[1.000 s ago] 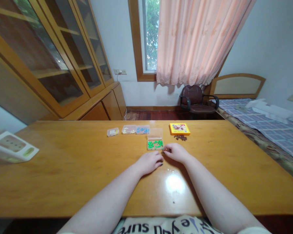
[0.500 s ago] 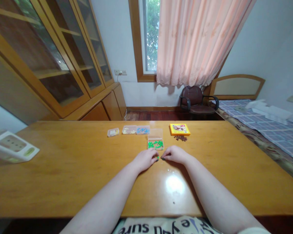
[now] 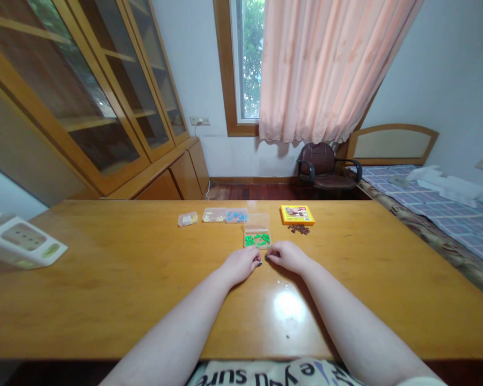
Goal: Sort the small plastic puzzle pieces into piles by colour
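My left hand (image 3: 246, 262) rests near the middle of the table with its fingers curled into a pinch. If anything sits between its fingertips, it is too small to make out. A short gap to the right, my right hand (image 3: 286, 255) is pinched with its fingertips turned down and inward; what they hold, if anything, is hidden. Just beyond both hands stands a clear plastic box (image 3: 257, 222) with its lid raised. Several small green pieces (image 3: 264, 238) lie in it.
Farther back on the table (image 3: 116, 268) are a box of blue pieces (image 3: 236, 215), one of cream pieces (image 3: 214, 216) and a small clear case (image 3: 188, 219). Brown pieces (image 3: 299, 230) lie loose before a yellow box (image 3: 297, 214). A white device (image 3: 28, 241) stands far left.
The small green piece that showed at my left fingertips is no longer visible. Both hands stay almost in place, and the whole view has shifted slightly.
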Available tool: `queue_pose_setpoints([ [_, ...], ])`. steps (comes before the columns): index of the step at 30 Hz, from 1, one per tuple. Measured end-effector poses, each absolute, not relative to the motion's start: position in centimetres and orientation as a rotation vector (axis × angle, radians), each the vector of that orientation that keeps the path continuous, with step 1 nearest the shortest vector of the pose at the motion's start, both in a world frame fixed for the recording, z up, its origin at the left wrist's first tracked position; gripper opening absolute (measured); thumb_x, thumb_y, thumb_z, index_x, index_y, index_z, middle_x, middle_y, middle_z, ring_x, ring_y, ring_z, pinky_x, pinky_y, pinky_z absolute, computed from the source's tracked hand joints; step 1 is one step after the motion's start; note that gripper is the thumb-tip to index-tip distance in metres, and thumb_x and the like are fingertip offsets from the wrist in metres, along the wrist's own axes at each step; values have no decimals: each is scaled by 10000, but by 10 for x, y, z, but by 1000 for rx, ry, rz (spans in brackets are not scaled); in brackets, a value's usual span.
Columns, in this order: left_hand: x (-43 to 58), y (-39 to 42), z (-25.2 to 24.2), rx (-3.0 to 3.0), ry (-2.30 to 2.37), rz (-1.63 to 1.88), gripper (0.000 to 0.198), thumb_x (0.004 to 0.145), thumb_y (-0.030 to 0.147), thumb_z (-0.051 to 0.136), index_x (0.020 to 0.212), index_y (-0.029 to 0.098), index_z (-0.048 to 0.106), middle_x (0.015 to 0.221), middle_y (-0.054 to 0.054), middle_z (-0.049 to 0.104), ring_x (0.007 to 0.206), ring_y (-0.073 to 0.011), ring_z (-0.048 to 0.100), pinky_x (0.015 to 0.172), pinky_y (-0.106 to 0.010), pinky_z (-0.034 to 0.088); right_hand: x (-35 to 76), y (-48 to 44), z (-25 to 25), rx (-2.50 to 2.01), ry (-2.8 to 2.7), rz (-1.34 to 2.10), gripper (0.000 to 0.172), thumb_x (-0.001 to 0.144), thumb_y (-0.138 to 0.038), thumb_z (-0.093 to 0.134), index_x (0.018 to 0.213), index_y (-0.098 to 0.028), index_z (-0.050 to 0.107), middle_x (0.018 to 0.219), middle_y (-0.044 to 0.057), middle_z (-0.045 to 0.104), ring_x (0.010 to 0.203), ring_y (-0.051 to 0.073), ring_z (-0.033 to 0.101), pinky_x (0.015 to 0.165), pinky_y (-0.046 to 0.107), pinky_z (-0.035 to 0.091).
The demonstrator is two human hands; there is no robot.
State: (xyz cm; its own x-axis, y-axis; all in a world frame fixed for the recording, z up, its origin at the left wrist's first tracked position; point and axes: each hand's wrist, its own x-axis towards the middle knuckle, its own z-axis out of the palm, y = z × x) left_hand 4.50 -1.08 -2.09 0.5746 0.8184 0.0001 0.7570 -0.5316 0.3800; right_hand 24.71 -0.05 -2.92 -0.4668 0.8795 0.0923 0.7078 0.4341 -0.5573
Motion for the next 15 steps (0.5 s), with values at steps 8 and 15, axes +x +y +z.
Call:
queue_pose_setpoints([
  [8, 46, -11, -18, 2475, 1288, 213, 87, 841, 233, 537, 903, 210, 594, 944, -35, 631, 856, -187, 603, 735, -273, 448, 245, 11, -43, -1491, -1915, 534, 263, 820, -302, 538, 1007, -175, 674, 612, -3, 592, 552, 131, 499, 555, 231, 369],
  [15, 44, -8, -23, 2469, 1284, 237, 75, 846, 234, 537, 895, 205, 586, 938, -32, 620, 838, -181, 603, 729, -271, 448, 248, 11, -43, -1505, -1856, 593, 242, 808, -298, 523, 925, -169, 691, 585, -9, 562, 549, 130, 486, 548, 233, 354],
])
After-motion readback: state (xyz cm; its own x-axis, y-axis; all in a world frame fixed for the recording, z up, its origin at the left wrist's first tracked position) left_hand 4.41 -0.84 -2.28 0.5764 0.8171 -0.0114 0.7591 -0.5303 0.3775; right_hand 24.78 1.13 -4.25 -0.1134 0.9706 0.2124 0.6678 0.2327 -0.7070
